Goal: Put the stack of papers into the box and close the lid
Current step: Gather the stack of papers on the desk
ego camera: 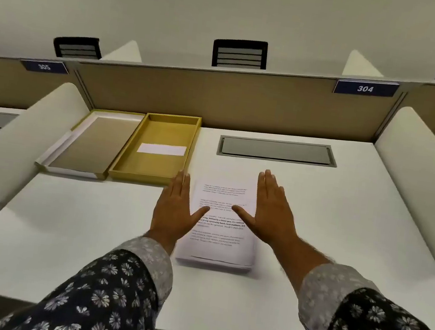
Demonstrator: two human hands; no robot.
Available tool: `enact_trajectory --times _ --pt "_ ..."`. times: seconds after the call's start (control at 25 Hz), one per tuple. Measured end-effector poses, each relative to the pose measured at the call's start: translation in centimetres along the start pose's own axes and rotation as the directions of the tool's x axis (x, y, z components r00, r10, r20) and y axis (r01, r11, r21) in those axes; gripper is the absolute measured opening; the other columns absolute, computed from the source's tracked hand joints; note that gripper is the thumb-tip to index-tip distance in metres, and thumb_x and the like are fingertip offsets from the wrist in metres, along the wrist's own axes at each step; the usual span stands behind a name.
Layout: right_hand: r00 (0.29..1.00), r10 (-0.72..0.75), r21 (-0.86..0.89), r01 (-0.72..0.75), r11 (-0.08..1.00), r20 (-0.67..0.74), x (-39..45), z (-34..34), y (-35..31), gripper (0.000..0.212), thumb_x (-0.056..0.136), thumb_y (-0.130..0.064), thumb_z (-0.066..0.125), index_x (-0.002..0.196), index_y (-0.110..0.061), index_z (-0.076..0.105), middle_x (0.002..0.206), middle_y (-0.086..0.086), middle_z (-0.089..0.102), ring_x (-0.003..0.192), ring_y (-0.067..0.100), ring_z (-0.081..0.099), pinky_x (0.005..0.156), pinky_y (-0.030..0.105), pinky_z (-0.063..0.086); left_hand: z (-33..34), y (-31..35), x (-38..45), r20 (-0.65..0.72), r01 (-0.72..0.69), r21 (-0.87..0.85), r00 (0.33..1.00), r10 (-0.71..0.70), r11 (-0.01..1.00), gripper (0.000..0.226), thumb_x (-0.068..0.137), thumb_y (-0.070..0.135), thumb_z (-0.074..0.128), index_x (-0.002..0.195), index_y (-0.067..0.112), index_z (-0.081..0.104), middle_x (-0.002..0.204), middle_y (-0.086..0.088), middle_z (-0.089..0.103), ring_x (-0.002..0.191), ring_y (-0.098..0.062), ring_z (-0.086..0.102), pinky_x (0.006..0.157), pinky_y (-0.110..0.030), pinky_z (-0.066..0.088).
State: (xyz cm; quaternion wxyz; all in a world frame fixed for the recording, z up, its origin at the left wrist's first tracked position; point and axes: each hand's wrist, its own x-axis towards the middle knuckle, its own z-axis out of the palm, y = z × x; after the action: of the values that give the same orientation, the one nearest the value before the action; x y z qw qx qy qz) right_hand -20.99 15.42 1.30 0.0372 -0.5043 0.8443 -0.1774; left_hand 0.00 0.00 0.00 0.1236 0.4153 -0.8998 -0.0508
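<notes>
A stack of white printed papers (219, 237) lies flat in the middle of the white desk (339, 236). My left hand (176, 209) hovers flat over its left edge, fingers straight and thumb spread over the top sheet. My right hand (273, 213) is held the same way over the right edge. Neither hand grips anything. To the left at the back stands the open yellow box (128, 164), holding a white slip (161, 149). Its lid (89, 145) lies upside down beside it on the left, showing a brown inside and white rim.
A grey cable hatch (276, 150) is set in the desk behind the papers. A tan partition (220, 96) closes the back, with white side dividers (414, 196) right and left (21, 133). Signs read 304 (365, 88) and 305. Black chair backs show beyond.
</notes>
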Motion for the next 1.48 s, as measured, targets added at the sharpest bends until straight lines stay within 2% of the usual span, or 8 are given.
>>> enact_trajectory --times 0.16,0.32,0.52,0.76,0.92,1.28,1.4,1.48 --pt "0.966 0.211 0.099 -0.227 0.969 0.153 -1.6 4.0 -1.5 0.118 0.085 -0.09 0.04 0.17 -0.023 -0.009 0.18 0.004 -0.004 0.166 0.03 0.008 0.13 0.05 0.021 3.1 -1.9 -0.6 0.264 0.208 -0.183 0.952 -0.156 0.961 0.108 0.088 0.081 0.047 0.168 0.02 0.009 0.177 -0.006 0.009 0.16 -0.034 0.022 0.122 -0.05 0.034" --pt "0.894 0.392 0.121 -0.423 0.898 0.215 -1.6 6.5 -2.6 0.121 0.082 -0.09 0.049 0.17 -0.023 0.002 0.171 0.011 0.033 0.149 0.038 0.046 0.114 0.055 0.049 6.0 -3.2 -1.3 0.441 0.337 -0.31 0.879 -0.18 0.889 0.108 0.088 0.078 0.053 0.168 0.022 0.007 0.177 -0.007 0.01 0.161 -0.035 0.016 0.125 -0.051 0.027" --pt "0.745 0.613 0.099 -0.653 0.751 0.264 -0.6 8.9 -4.0 0.11 0.086 -0.08 0.06 0.163 -0.01 0.027 0.154 0.021 0.05 0.14 0.044 0.051 0.112 0.055 0.048 7.6 -4.5 0.3 0.475 0.329 -0.394 0.872 -0.117 0.858 0.094 0.093 0.068 0.058 0.165 0.018 0.025 0.169 -0.009 0.034 0.154 -0.032 0.033 0.122 -0.046 0.034" --pt "0.566 0.722 0.377 -0.818 0.434 0.397 1.8 9.7 -3.3 0.071 0.091 -0.051 0.075 0.14 -0.001 0.059 0.139 0.021 0.067 0.125 0.042 0.066 0.109 0.051 0.053 8.0 -5.9 1.5 0.52 0.37 -0.492 0.851 -0.075 0.789 0.073 0.102 0.055 0.054 0.161 0.018 0.035 0.164 -0.01 0.04 0.149 -0.032 0.042 0.123 -0.044 0.034" --pt "0.505 0.789 0.235 -0.863 0.448 0.351 2.7 9.9 -4.4 0.079 0.091 -0.058 0.072 0.145 -0.004 0.053 0.145 0.022 0.057 0.132 0.042 0.058 0.114 0.048 0.047 7.9 -6.7 2.6 0.543 0.368 -0.522 0.839 -0.033 0.769 0.065 0.101 0.039 0.062 0.158 0.015 0.039 0.16 -0.012 0.044 0.144 -0.03 0.048 0.12 -0.042 0.039" --pt "0.636 0.631 0.579 -0.741 0.34 0.444 3.1 8.5 -3.7 0.048 0.092 -0.027 0.08 0.125 -0.016 0.047 0.118 0.01 0.069 0.088 0.024 0.074 0.062 0.033 0.059 8.7 -8.0 2.0 0.514 0.323 -0.552 0.858 0.008 0.769 0.076 0.091 0.027 0.079 0.154 0.017 0.038 0.156 -0.005 0.046 0.14 -0.025 0.052 0.115 -0.039 0.047" --pt "0.618 0.58 0.66 -0.73 0.174 0.531 2.7 8.3 -3.2 0.055 0.093 -0.012 0.078 0.136 -0.017 0.044 0.117 0.008 0.069 0.096 0.03 0.076 0.066 0.04 0.065 8.9 -8.0 2.2 0.506 0.325 -0.567 0.862 0.009 0.757 0.077 0.089 0.025 0.08 0.153 0.017 0.038 0.155 -0.005 0.047 0.139 -0.024 0.053 0.113 -0.038 0.047" --pt "0.646 0.509 0.658 -0.728 0.189 0.568 2.7 8.4 -2.9 0.046 0.099 -0.006 0.068 0.141 -0.01 0.051 0.123 0.012 0.072 0.104 0.035 0.076 0.084 0.052 0.066 9.1 -8.0 2.3 0.506 0.337 -0.578 0.863 0.002 0.743 0.08 0.088 0.022 0.081 0.155 0.017 0.037 0.156 -0.005 0.046 0.139 -0.024 0.053 0.115 -0.04 0.048"
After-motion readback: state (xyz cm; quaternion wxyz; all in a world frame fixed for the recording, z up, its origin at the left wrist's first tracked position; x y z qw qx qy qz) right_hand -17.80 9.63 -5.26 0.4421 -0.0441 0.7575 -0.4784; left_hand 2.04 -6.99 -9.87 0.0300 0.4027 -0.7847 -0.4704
